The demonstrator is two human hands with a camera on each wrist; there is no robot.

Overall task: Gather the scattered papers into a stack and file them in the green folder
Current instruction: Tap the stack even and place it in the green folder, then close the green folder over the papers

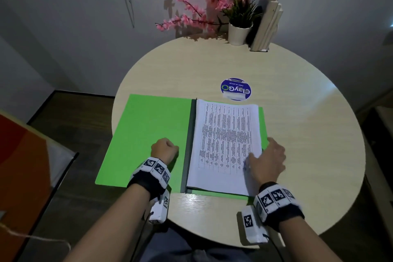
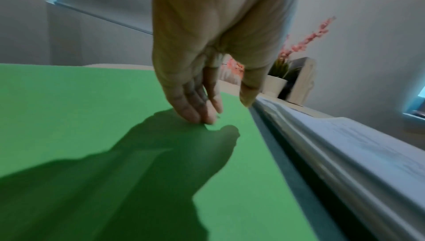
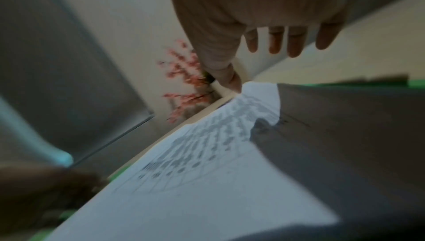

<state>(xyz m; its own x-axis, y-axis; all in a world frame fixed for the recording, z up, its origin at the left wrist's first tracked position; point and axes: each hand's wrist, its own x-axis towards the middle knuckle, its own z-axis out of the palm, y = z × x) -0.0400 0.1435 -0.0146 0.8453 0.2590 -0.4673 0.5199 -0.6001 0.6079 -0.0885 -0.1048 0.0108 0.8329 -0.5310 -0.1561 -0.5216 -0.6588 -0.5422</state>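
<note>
The green folder (image 1: 146, 134) lies open on the round table (image 1: 308, 134), with a dark spine down its middle. A stack of printed papers (image 1: 225, 134) rests on its right half. My left hand (image 1: 164, 149) stands on the left flap beside the spine. In the left wrist view its fingertips (image 2: 202, 116) point down and touch the green folder (image 2: 92, 99), with the papers (image 2: 345, 145) to their right. My right hand (image 1: 268, 159) lies with spread fingers over the stack's near right edge. Only the thumb of the right hand (image 3: 255, 68) touches the papers (image 3: 195, 181); that view is blurred.
A round blue sticker (image 1: 235, 89) sits on the table just beyond the folder. A white pot of pink flowers (image 1: 239, 33) and upright pale books (image 1: 268, 25) stand at the far edge. An orange and white object (image 1: 21, 166) is off the table to the left.
</note>
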